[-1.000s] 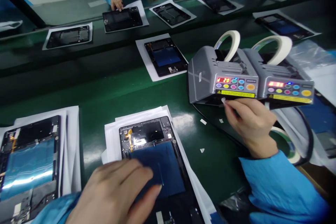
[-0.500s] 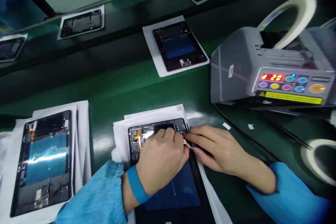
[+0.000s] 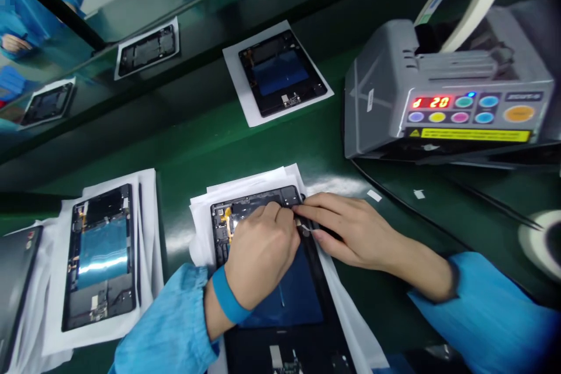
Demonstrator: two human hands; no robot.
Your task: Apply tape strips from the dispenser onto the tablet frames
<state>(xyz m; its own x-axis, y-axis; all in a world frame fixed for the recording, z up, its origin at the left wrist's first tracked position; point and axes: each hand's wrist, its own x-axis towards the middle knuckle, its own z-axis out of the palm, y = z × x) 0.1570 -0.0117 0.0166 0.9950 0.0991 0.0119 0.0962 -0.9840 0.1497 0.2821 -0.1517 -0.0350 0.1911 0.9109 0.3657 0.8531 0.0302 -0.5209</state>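
Observation:
An opened tablet [image 3: 284, 333], its inner parts showing and a dark blue panel in its middle, lies before me on white sheets [image 3: 199, 216]. Over its upper part, my left hand [image 3: 265, 248] is closed with the fingertips pressed together near the right edge. Whatever they pinch is hidden under the knuckles. From the right, my right hand [image 3: 350, 231] reaches in, fingers stretched out and thumb apart, its fingertips touching the same edge. A small white strip [image 3: 305, 227] shows between the two hands, close to my right thumb. An orange ribbon cable [image 3: 228, 225] lies at the tablet's upper left.
Left stands another opened tablet [image 3: 103, 257] on paper, beside a dark device [image 3: 17, 286]. Further opened tablets [image 3: 283, 73] lie behind. At right are a tape dispenser [image 3: 385, 93] with its cable [image 3: 412, 204], tweezers [image 3: 495, 204] and a tape roll [image 3: 530, 245]. A co-worker's sleeve [image 3: 48, 0] shows far left.
The view has shifted slightly, bringing the dark device at left and the co-worker's arm into sight. Both hands stay at the tablet's upper right edge, with little movement.

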